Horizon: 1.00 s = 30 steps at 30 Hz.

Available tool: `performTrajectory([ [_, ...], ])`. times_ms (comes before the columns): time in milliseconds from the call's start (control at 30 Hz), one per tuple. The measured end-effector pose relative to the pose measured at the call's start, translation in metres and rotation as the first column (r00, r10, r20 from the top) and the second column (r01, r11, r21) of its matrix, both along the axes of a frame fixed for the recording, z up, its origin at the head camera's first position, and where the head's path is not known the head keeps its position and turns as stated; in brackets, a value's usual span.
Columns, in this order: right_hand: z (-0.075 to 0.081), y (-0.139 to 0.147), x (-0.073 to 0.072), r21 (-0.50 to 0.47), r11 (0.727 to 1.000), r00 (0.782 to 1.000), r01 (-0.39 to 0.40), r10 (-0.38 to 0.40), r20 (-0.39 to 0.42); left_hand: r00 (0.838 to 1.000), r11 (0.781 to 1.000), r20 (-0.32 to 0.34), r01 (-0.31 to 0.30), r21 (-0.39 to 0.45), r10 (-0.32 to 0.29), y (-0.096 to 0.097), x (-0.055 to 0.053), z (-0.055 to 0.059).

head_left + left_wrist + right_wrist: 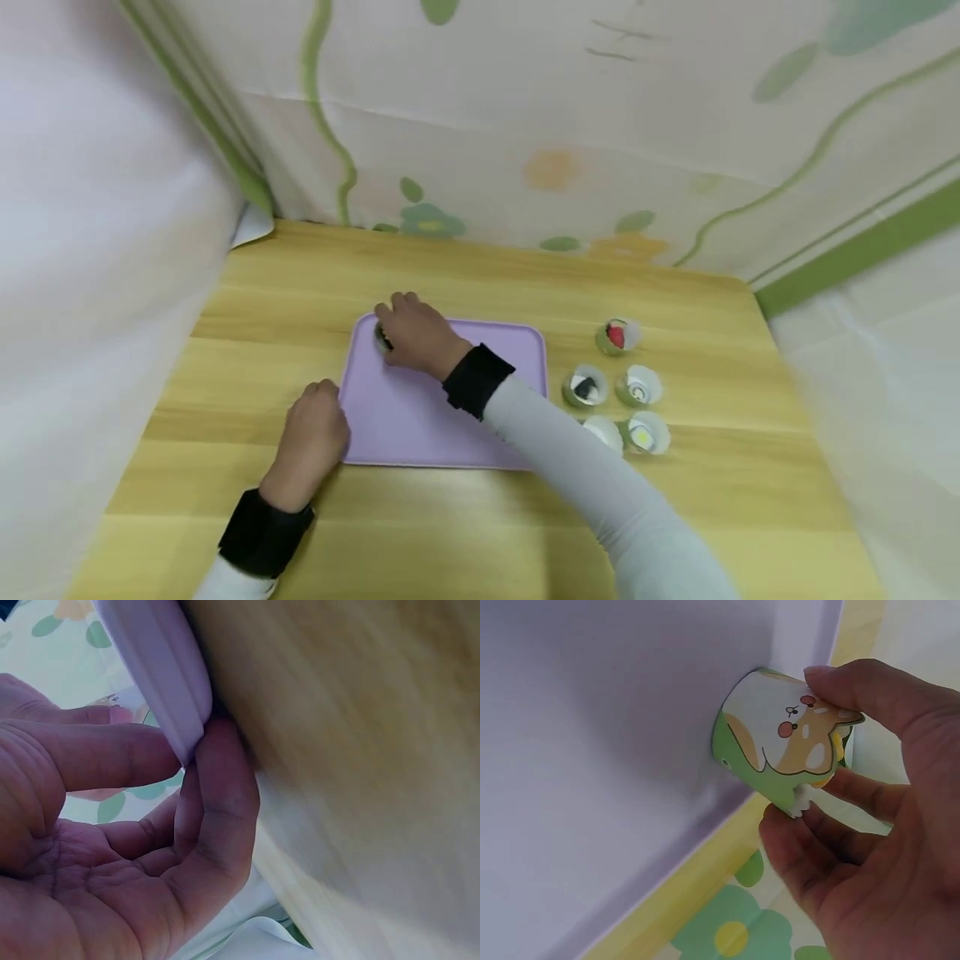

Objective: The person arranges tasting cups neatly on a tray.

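And here is the right hand [422, 336], up at the 10 o'clock corner of the shallow lavender rectangular tray [438, 417], thumb and fingers closed round a small green paper cup printed with an orange-and-white cartoon dog [761, 727]; the cup stands just inside the raised rim, its base seemingly touching the tray; something yellow peeps over its edge, too hidden to name!

Down at the tray's 8 o'clock, the left hand [309, 429] has the rim pinched, thumb above and a finger tucked beneath; a steadying hold, by the look of it.

Over at 3 o'clock, beyond the tray on the pale wood-grain table [442, 533], five more cups wait in a cluster; a cup with a red piece inside [617, 336] at its 12, a cup with a black-and-white piece [585, 387] at its 9, a cup with a pale round piece [639, 386] at its 3, a cup with a yellow-centred piece [647, 433] at its 5, and a white-lined cup [602, 433] at its 7, partly behind the white sleeve [585, 458].

The step in hand looks like placing the dog-print cup in that corner; the next move, one judges, calls for settling its base flat, then parting the fingers gently without tipping it.
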State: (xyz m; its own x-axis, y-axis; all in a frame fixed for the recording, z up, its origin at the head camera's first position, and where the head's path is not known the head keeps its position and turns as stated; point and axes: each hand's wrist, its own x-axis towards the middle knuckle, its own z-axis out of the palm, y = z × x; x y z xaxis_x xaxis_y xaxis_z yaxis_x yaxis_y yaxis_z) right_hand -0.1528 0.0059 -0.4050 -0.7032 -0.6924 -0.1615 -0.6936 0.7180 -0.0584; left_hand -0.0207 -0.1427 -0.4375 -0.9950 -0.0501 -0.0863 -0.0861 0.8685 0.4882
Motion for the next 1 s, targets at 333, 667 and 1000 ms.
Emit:
performTrajectory([
  [333,0.025,-0.009,0.004,0.021,0.999,0.999,-0.043,0.044,-0.023,0.996,0.997,0.054,-0.074,0.036,0.072,-0.026,0.023,0.000],
  [667,0.053,0.080,0.000,-0.079,0.993,0.995,0.088,-0.091,-0.035,0.995,0.996,0.071,-0.079,0.042,0.076,-0.034,0.020,0.003],
  [1000,0.046,0.167,0.020,-0.122,0.981,0.986,0.148,-0.157,-0.062,0.993,0.995,0.078,-0.091,0.041,0.088,-0.039,0.024,0.007],
])
